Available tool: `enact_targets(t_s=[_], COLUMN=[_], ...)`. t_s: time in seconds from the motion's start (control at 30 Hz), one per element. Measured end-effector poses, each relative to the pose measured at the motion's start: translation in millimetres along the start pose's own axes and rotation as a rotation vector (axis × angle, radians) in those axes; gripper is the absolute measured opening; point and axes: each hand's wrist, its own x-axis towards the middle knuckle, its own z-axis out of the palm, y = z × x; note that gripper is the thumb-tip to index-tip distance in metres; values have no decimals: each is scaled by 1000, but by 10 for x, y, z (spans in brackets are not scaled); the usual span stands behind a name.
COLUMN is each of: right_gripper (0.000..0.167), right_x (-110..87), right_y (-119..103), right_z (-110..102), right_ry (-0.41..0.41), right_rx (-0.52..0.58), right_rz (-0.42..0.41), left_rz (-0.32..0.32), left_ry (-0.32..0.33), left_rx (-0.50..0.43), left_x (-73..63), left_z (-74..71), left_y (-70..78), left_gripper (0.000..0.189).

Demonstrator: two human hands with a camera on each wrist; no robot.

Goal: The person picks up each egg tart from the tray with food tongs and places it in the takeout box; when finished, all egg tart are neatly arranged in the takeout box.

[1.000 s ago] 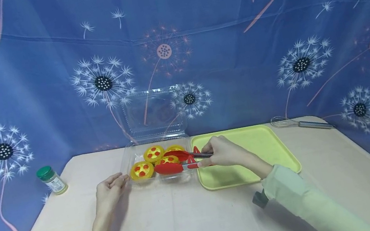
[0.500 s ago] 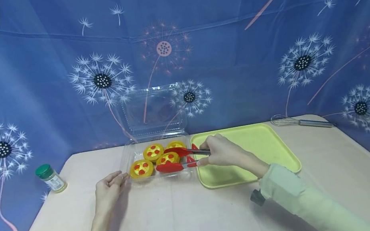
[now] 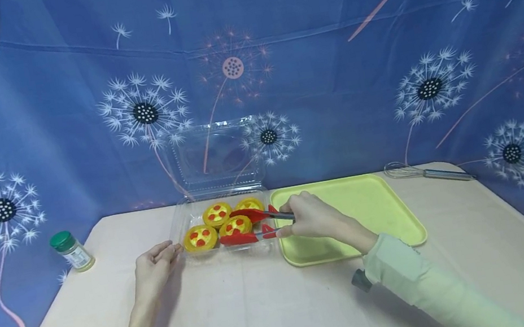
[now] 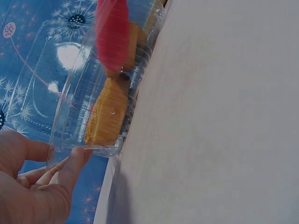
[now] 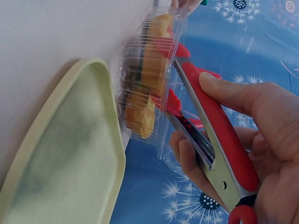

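My left hand (image 3: 152, 269) pinches the left rim of a clear plastic clamshell container (image 4: 58, 121), thumb on one side and fingers on the other. In my right hand (image 3: 313, 215) is a pair of red-headed tongs (image 5: 217, 126), gripped by the red and metal arms. Several yellow tarts with red dots lie in the container. The tongs' heads reach in over the right wall and stand apart around the front right tart (image 3: 234, 225). Beside it lies the front left tart (image 3: 200, 238). Behind them are the back left tart (image 3: 217, 214) and a partly covered back right tart (image 3: 250, 205).
A pale yellow tray (image 3: 362, 210) lies right beside the container, under my right hand. The container's clear lid (image 3: 217, 156) stands upright at the back. A whisk (image 3: 428, 173) lies at the back right. A green-capped jar (image 3: 72, 252) stands at the left edge.
The tongs' heads have spread a little wider around the front right tart, and more of the back right tart shows. My left hand stays at the container's rim.
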Motion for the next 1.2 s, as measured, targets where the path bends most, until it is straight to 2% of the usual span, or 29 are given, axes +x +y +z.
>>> enact_targets(t_s=[0.77, 1.2], right_gripper=[26, 24], right_x=[26, 68], right_y=[115, 245], right_z=[8, -28], right_ry=[8, 13], right_rx=[26, 62], right_rz=[-19, -81], left_rz=[16, 12], left_ry=[-1, -2], left_rx=[-14, -11], left_x=[-7, -13], left_z=[-3, -3], left_y=[7, 1], left_gripper=[44, 45])
